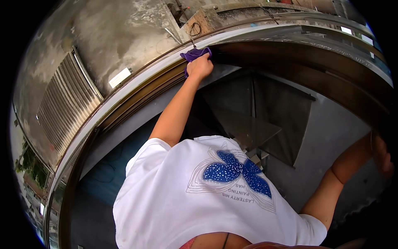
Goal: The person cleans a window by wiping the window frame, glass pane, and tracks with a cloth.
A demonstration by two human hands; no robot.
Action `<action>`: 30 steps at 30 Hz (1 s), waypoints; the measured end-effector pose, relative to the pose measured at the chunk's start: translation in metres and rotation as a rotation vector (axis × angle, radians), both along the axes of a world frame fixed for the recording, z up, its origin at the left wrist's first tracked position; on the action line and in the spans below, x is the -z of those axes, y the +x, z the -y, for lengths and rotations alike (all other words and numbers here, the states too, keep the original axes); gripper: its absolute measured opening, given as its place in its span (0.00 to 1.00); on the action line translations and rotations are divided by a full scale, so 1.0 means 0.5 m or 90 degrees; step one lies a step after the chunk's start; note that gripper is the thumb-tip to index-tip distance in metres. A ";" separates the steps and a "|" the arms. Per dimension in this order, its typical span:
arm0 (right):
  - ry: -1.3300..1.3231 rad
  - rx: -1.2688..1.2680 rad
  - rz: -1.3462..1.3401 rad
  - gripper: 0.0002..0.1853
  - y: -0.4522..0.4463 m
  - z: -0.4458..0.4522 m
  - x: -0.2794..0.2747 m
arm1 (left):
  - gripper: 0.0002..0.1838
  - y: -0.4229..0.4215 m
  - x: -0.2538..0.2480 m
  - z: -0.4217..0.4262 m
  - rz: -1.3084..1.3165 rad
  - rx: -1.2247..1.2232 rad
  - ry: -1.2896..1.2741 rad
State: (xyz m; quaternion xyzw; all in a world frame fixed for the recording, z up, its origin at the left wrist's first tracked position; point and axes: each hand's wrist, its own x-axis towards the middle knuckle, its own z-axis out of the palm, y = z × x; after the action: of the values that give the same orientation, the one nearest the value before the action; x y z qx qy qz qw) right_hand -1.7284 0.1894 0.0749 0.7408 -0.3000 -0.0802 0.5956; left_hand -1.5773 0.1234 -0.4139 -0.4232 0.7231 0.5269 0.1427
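My left hand [200, 67] reaches forward, its fingers closed on a purple cloth [195, 54]. The cloth lies bunched against the brown window track [145, 89], where the track meets a wide dark brown frame [290, 62]. Part of the cloth hangs below my fingers. At the far right my right hand [382, 155] is raised in shadow beside that brown frame. Its fingers look loosely stretched, with nothing visible in them, and the dark image border cuts off part of the hand. Whether it touches the frame I cannot tell.
A pale outer ledge [103, 101] curves along the window. Outside and below are a concrete ground [120, 33], a corrugated metal sheet [68, 101] and a white box-like object [120, 78]. Inside stands a dark folded panel [277, 112] near a grey surface [331, 124].
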 end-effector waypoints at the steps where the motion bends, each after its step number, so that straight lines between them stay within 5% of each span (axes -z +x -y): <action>1: 0.006 0.005 0.007 0.20 0.001 -0.003 -0.002 | 0.26 -0.005 -0.002 0.007 0.001 0.003 0.001; 11: 0.037 0.020 -0.002 0.21 -0.011 -0.007 -0.010 | 0.31 -0.010 -0.004 0.021 0.037 0.131 0.022; 18: 0.001 0.025 0.003 0.21 0.000 -0.004 0.002 | 0.27 0.021 0.021 -0.004 -0.138 0.032 0.035; 27: -0.007 0.036 0.041 0.20 0.008 -0.002 0.004 | 0.25 0.012 -0.038 -0.089 -0.341 -0.210 0.021; 30: -0.009 0.027 0.043 0.20 0.009 0.001 0.008 | 0.19 0.012 -0.094 -0.072 -0.333 -0.167 -0.041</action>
State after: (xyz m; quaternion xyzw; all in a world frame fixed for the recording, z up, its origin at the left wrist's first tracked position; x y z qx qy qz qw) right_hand -1.7238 0.1888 0.0708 0.7324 -0.3363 -0.0658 0.5883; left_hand -1.5712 0.1592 -0.3671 -0.3675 0.6907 0.6089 -0.1313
